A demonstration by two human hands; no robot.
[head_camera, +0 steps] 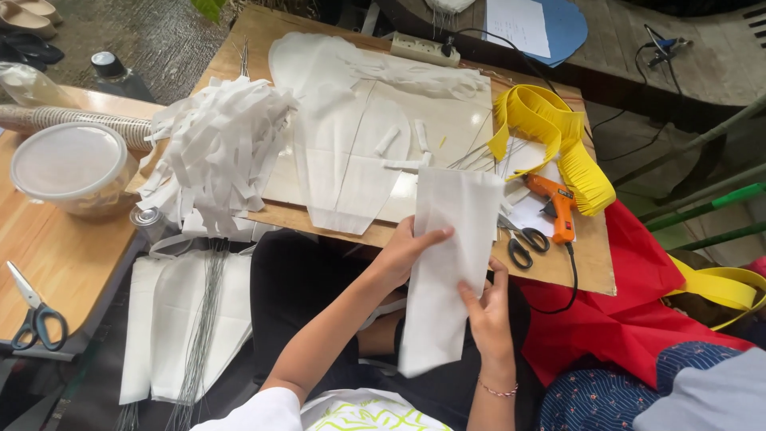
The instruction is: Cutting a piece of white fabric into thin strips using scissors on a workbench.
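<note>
Both my hands hold one long white paper piece (447, 263) upright over my lap. My left hand (403, 254) grips its left edge, thumb across the front. My right hand (488, 311) pinches its right edge lower down, a bead bracelet on that wrist. The sheet's top overlaps the front edge of a wooden board (590, 255). On the board lie larger white cut paper shapes (351, 152) and a heap of white paper strips (219, 148).
An orange glue gun (556, 205), black-handled scissors (523, 239) and yellow fringed paper (558, 132) lie at the board's right. Thin wires and white sheets (191, 327) sit low on the left. A lidded bowl (70, 168) and blue scissors (33, 313) rest on the left table. Red fabric (630, 319) is at right.
</note>
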